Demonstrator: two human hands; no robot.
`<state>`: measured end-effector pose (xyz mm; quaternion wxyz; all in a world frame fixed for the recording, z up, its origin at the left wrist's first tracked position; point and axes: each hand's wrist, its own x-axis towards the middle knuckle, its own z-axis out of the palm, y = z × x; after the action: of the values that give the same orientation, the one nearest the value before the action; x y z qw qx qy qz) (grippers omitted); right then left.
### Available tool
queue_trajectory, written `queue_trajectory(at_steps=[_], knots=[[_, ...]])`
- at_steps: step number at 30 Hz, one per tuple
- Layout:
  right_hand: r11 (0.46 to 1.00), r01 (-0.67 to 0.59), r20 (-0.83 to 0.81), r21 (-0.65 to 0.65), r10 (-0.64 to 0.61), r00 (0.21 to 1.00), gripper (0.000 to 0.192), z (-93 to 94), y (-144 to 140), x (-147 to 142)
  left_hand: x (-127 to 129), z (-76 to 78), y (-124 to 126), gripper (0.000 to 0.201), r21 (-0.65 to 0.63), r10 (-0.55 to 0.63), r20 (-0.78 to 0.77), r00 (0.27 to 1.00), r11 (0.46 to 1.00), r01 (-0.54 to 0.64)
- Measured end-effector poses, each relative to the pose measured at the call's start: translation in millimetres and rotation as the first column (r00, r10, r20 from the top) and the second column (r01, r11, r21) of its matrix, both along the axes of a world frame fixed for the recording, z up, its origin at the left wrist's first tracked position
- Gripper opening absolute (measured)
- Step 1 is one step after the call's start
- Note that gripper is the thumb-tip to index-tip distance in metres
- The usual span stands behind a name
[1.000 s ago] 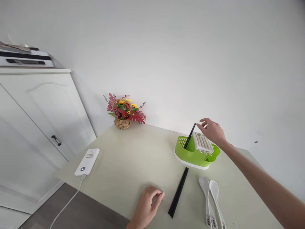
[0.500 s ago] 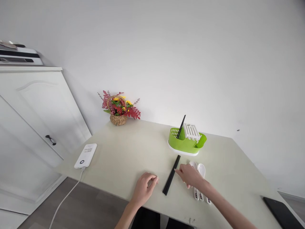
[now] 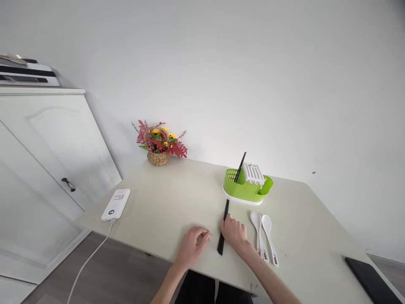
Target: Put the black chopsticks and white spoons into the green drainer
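Note:
My right hand (image 3: pixel 234 233) rests on black chopsticks (image 3: pixel 224 223) lying on the pale table (image 3: pixel 177 202), fingers curled over their middle. My left hand (image 3: pixel 193 245) lies loosely curled on the table just left of them, holding nothing. Behind stands a green cutlery holder (image 3: pixel 245 189) with a white slotted insert and one black chopstick (image 3: pixel 240 166) leaning upright in it. Two white spoons (image 3: pixel 264 234) lie side by side to the right of my right hand.
A white power bank (image 3: pixel 115 204) with a cable lies at the table's left edge. A flower basket (image 3: pixel 158 145) stands at the back by the wall. A white cabinet (image 3: pixel 47 143) is on the left. A dark flat device (image 3: pixel 370 283) lies at the table's right corner.
My right hand left the chopstick standing in the green holder, came down to the table and now covers the lying chopsticks, which have turned more upright. The left hand stayed put.

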<state>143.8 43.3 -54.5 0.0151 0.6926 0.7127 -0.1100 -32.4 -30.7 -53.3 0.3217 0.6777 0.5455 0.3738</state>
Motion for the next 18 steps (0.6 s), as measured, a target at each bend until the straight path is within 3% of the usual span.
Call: queue_trajectory(at_steps=[9, 15, 18], knots=[[0.993, -0.047, 0.03, 0.111, 0.044, 0.999, 0.034, -3.0, -14, -22, 3, 4.1, -3, 0.035, 0.013, 0.021, -0.004, 1.0, 1.0, -0.021], [1.0, -0.013, 0.058, 0.026, 0.012, 0.998, 0.029, -0.9, -11, -31, 3, -0.3, -2, 0.033, 0.007, 0.032, -0.024, 0.999, 0.999, -0.031], [0.999, -0.005, 0.066, -0.038, 0.008, 0.998, 0.04, -1.1, -4, -35, 3, -2.4, -1, 0.033, 0.017, 0.019, -0.045, 0.999, 1.0, -0.018]])
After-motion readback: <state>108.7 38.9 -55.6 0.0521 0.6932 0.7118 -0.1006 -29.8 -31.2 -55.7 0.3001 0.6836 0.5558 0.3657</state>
